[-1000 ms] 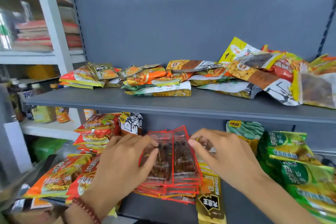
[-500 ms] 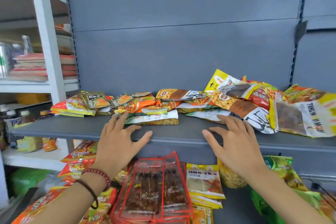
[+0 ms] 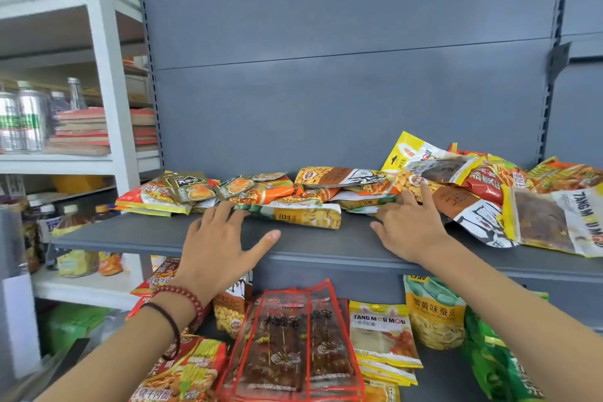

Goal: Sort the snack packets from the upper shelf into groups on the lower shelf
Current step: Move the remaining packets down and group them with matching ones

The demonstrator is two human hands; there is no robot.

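Mixed snack packets [image 3: 313,196] lie in a loose heap along the back of the grey upper shelf [image 3: 326,245]. My left hand [image 3: 222,241] lies flat on that shelf with fingers spread, its fingertips touching a yellow-and-green packet [image 3: 303,219]. My right hand [image 3: 408,228] also rests open there, its fingers reaching onto a peanut packet [image 3: 434,196]. Neither hand holds anything. On the lower shelf lie grouped stacks: red clear skewer packets [image 3: 293,346], yellow Tang Mou Mou packets [image 3: 381,336], orange packets [image 3: 182,372] and green packets [image 3: 499,365].
A white rack [image 3: 107,81] at the left carries cans, bottles and stacked boxes. The grey back panel [image 3: 326,91] rises behind the upper shelf. A large Tang Mou Mou bag [image 3: 554,222] lies at the upper shelf's right end.
Both hands left the red skewer packets on the lower shelf and rose to the upper shelf. They have since slid further back until their fingertips touch the heap. My view tilted upward.
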